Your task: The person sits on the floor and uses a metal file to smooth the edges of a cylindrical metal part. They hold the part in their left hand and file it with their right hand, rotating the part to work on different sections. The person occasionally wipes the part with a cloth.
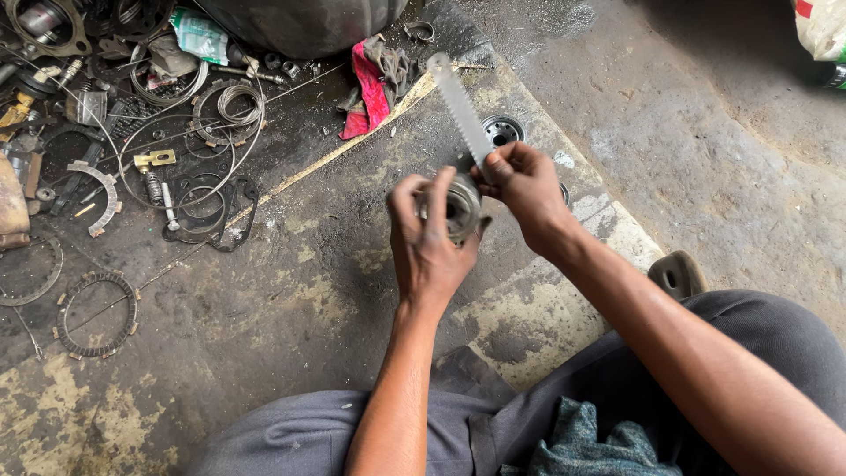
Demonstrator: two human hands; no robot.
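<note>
Head view: the left hand (429,242) wraps its fingers tight around a round metal part (460,207), keeping it steady above the floor (291,291). The right hand (522,183) pinches a toothed blade (460,107), maybe poking its end inside the part.
</note>
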